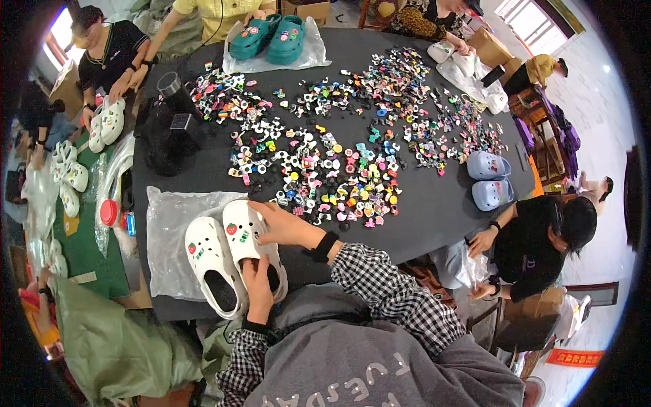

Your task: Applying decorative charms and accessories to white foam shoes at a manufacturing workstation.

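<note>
Two white clogs stand side by side at the table's near left. The left clog (213,263) and the right clog (247,245) each carry a red strawberry charm and green letter charms on the upper, with open holes around them. My left hand (258,290) grips the right clog at its foot opening, thumb up along the edge. Reaching across from the right, my right hand (288,227) closes over that clog's upper, fingertips near its holes. Whether a small charm sits in those fingers I cannot tell. Under the clogs lies a clear plastic bag (173,261).
Loose shoe charms (325,169) spread over the dark table (420,227). Blue clogs (489,180) stand at the right edge, teal clogs (285,42) at the far side. A dark tumbler (178,95) stands left. Several people work around; white clogs (107,125) lie on a green table.
</note>
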`<state>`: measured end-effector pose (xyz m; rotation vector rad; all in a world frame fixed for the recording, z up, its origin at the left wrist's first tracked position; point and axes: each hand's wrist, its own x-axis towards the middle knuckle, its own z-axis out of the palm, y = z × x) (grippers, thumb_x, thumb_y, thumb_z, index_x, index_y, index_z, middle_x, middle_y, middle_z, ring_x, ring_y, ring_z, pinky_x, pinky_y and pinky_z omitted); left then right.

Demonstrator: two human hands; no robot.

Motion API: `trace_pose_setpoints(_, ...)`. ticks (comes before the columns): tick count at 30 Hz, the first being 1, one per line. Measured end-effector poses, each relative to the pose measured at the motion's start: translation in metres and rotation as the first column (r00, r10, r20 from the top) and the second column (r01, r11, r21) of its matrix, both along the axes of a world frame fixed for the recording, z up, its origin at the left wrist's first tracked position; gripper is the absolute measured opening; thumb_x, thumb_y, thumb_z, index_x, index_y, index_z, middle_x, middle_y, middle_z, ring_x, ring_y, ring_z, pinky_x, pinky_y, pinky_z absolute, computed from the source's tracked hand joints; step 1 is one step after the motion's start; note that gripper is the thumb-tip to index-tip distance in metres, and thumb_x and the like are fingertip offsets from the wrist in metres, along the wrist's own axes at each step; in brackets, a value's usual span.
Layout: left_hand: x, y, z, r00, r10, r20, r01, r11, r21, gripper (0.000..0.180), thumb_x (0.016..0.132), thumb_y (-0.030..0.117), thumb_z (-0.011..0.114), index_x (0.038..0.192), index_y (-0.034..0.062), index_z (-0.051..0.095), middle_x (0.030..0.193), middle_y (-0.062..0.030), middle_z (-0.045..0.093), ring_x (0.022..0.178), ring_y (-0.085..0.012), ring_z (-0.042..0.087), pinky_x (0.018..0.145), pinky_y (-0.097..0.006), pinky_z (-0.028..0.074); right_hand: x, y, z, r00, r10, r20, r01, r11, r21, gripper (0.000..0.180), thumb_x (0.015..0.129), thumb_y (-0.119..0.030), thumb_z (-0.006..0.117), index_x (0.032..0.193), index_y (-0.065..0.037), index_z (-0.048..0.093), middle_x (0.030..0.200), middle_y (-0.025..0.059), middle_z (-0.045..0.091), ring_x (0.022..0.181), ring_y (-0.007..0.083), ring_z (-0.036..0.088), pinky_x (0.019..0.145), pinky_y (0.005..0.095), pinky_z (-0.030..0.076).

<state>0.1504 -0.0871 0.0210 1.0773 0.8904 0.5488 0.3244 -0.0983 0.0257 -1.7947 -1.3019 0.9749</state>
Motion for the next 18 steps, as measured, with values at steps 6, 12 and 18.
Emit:
trace_pose_setpoints(6, 0.002, -0.001, -0.007, 0.994, 0.052, 0.093, -0.048, 0.998, -0.041, 0.035, 0.092, 0.009, 0.054, 0.125, -0.0029, 0.046, 0.110, -0.0035, 0.053, 0.095, -0.0115, 0.048, 0.084, -0.027, 0.038, -0.001, -0.011, -0.007, 0.995, -0.047, -0.087, 0.053, 0.996, 0.075, 0.083, 0.074, -0.027, 0.072, 0.142, -0.006, 0.029, 0.125, 0.0226, 0.044, 0.110, 0.0335, 0.050, 0.094, 0.0374, 0.043)
trace_pose_setpoints(12, 0.001, -0.001, -0.010, 0.994, 0.043, 0.103, -0.038, 0.998, -0.054, 0.035, 0.092, 0.008, 0.055, 0.124, -0.0022, 0.047, 0.112, -0.0034, 0.053, 0.097, -0.0113, 0.048, 0.085, -0.026, 0.038, -0.001, -0.021, -0.011, 0.995, -0.093, -0.030, 0.096, 0.986, 0.133, 0.072, 0.079, -0.029, 0.069, 0.138, -0.004, 0.036, 0.125, 0.0215, 0.048, 0.110, 0.0328, 0.053, 0.093, 0.0380, 0.044)
trace_pose_setpoints(18, -0.004, 0.001, -0.012, 0.994, 0.001, 0.109, 0.004, 0.999, -0.050, 0.032, 0.092, 0.009, 0.056, 0.121, -0.0020, 0.048, 0.112, -0.0032, 0.053, 0.098, -0.0115, 0.049, 0.087, -0.026, 0.038, 0.055, -0.011, -0.024, 0.891, -0.401, 0.212, 0.313, 0.882, 0.353, 0.018, 0.083, -0.009, 0.057, 0.096, -0.001, 0.065, 0.090, 0.0175, 0.064, 0.079, 0.0323, 0.063, 0.072, 0.0398, 0.051)
